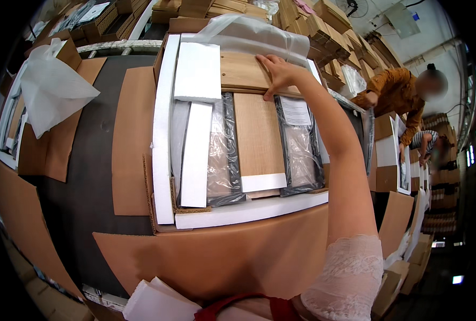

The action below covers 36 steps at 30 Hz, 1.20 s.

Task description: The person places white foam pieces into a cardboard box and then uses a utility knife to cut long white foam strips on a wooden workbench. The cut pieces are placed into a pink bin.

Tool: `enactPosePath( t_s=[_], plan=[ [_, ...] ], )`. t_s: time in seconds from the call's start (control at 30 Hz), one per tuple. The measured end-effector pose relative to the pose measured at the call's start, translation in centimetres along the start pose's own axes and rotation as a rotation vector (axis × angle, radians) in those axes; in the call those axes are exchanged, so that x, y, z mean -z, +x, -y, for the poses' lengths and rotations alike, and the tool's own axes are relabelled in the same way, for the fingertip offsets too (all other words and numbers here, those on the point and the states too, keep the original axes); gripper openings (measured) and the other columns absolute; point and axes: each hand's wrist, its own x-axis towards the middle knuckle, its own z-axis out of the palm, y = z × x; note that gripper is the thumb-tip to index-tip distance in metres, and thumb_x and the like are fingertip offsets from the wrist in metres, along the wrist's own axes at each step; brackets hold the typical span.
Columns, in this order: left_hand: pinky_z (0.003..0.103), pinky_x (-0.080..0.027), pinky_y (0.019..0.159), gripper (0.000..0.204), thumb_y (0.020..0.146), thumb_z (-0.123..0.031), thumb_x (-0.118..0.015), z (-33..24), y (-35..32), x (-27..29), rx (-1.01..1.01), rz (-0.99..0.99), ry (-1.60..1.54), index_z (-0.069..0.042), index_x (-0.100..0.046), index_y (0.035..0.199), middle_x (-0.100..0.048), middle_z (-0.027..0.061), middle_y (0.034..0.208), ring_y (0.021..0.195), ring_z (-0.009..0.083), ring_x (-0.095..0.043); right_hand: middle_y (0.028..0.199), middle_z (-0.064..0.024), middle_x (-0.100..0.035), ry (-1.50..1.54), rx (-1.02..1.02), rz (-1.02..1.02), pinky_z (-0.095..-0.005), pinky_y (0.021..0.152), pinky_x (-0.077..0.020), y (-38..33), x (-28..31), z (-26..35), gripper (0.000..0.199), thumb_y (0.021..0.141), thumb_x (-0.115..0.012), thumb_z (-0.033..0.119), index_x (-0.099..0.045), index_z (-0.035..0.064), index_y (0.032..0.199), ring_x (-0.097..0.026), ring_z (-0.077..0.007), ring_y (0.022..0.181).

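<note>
1. Saw the open carton [211, 254] on the table [96, 125], right of a second carton [56, 147].
2. Noted foam edging [164, 139] inside the open carton's left and near walls.
3. Saw a foam block [198, 69] far left within, left of the crosswise board [240, 69].
4. Noted a sheet [248, 33] behind that board.
5. Saw the lengthwise board [259, 134] nearer, between two wrapped packets [219, 155].
6. Noted a foam strip [197, 158] left of both packets.

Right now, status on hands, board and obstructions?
Right hand spread on wooden board. Left hand out of view. White foam block at board's left end.
</note>
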Motion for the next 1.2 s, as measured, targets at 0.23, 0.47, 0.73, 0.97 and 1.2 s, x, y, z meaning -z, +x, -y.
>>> enactPosePath(
  t_s=[0.23,0.47,0.73,0.97,1.2],
  plan=[
    [0.046,-0.026,0.106,0.092,0.079,-0.027,-0.068,0.0,-1.2,-0.8,0.042,-0.018,-0.019,0.003,-0.008,0.141,-0.027,0.0254,0.141,0.129,0.0339,-0.032,0.136,-0.0184,-0.032,-0.031,-0.004,-0.017,-0.0488,0.104,-0.0257,-1.1,-0.8,0.2,0.122,0.043,-0.083,0.052,-0.02,0.0198,0.142,-0.028,-0.0385,0.128],
    [0.046,-0.025,0.106,0.091,0.079,-0.027,-0.067,0.1,-2.3,-1.3,0.063,-0.03,-0.03,0.003,-0.008,0.141,-0.027,0.0253,0.141,0.129,0.0338,-0.032,0.141,-0.0169,-0.028,-0.047,-0.044,-0.034,-0.0536,0.103,-0.0238,-1.4,-0.9,1.1,0.132,0.039,-0.081,0.065,-0.014,0.0245,0.145,-0.024,-0.0368,0.132],
    [0.046,-0.025,0.107,0.09,0.08,-0.027,-0.067,0.1,-4.3,-1.2,0.114,-0.066,-0.034,0.003,-0.009,0.141,-0.027,0.0253,0.141,0.129,0.0337,-0.032,0.152,-0.0174,-0.001,-0.115,-0.081,0.097,-0.0539,0.107,-0.0228,-1.7,-0.6,0.1,0.134,0.042,-0.081,0.062,-0.003,0.0288,0.146,-0.012,-0.0416,0.137],
    [0.046,-0.024,0.107,0.089,0.08,-0.028,-0.067,0.3,-6.5,-0.4,0.194,-0.079,-0.057,0.003,-0.009,0.141,-0.027,0.0252,0.141,0.13,0.0336,-0.031,0.152,-0.015,-0.004,-0.315,-0.235,0.203,-0.0438,0.102,-0.0374,-6.6,-1.6,-4.9,0.112,0.064,-0.069,0.003,0.001,0.0324,0.146,-0.028,-0.0428,0.132],
    [0.042,-0.026,0.105,0.099,0.073,-0.038,-0.067,2.1,-5.3,-1.4,-0.058,-0.124,-0.226,0.002,-0.009,0.142,-0.026,0.021,0.14,0.127,0.0308,-0.032,0.142,-0.0139,-0.034,-0.419,-0.302,-0.323,-0.0426,0.091,-0.0452,-7.6,-2.6,-0.4,0.076,0.079,-0.058,0.009,-0.02,0.0251,0.144,-0.047,-0.0342,0.119]
  ],
)
